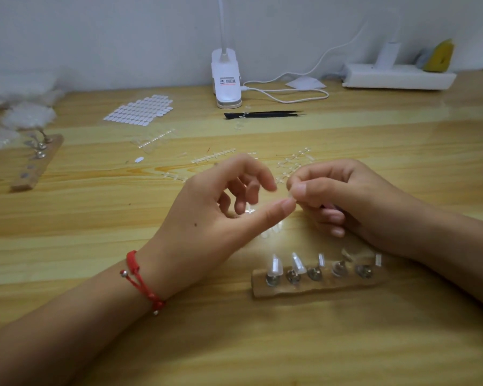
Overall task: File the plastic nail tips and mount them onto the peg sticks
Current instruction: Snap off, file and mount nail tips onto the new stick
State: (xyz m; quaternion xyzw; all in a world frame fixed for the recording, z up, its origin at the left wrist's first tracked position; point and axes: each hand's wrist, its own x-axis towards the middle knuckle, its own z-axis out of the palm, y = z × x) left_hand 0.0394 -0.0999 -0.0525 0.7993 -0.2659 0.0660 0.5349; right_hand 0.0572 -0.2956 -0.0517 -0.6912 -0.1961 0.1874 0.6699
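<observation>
Head view, down across a wooden table (67,232). Pinched between thumb and forefinger of the right hand (346,196) — one small clear nail tip (290,194), lifted off the table and held beyond the peg block (318,286), probably so the edge can be seen and turned in the light. Steadied from below by the thumb of the left hand (215,218), which touches the tip. Other left fingers loosely curved and spread, gripping nothing. Remaining right fingers curled under the palm, with something dark tucked there, too hidden to name. No file plainly visible.

Set close under the hands, just in front of the wrists: the peg block with its row of five metal pegs (314,274), giving a short reach from pinch to peg. Two pegs at the left end already capped with mounted tips (274,266). Three to the right showing only small clear tabs, apparently awaiting theirs. Judged roughly two-fifths through this block.

Pushed farther back, out of the working space: clear sprues (214,156), black tweezers (262,115), a sheet of adhesive tabs (140,111), a clip lamp (226,79), and a second block (37,162) off to the left. Worth minding the tip's smallness — easily flicked out of so light a pinch.
</observation>
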